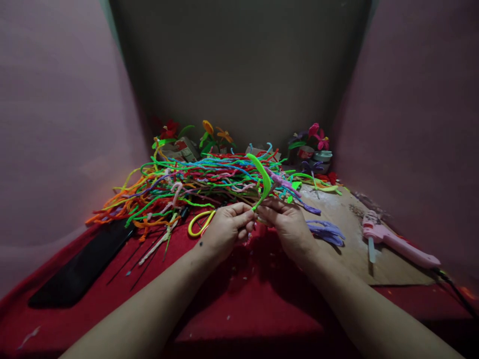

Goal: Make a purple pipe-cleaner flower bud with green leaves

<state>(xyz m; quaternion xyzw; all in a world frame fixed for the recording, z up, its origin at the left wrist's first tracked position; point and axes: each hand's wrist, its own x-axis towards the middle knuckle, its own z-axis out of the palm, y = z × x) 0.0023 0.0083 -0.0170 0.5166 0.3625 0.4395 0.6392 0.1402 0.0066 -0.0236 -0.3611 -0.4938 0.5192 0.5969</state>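
My left hand (230, 230) and my right hand (287, 224) meet above the red cloth, thumbs and fingertips pinched close together. Between them they hold the narrow lower end of a bright green pipe cleaner leaf (265, 180), whose curved blade points up and away. The fingers partly hide its base. Beside my left wrist lie scissors with yellow handles (193, 227), half covered by the hand. Purple pipe cleaners (325, 232) rest just right of my right hand. Behind both hands spreads a heap of multicoloured pipe cleaners (209, 174).
A pink glue gun (402, 245) with a black cord lies on a cardboard sheet (348, 264) at right. A flat black object (80, 267) and thin dark sticks (144, 269) lie at left. Pipe cleaner flowers (322, 139) stand at the back on the red cloth (239, 314).
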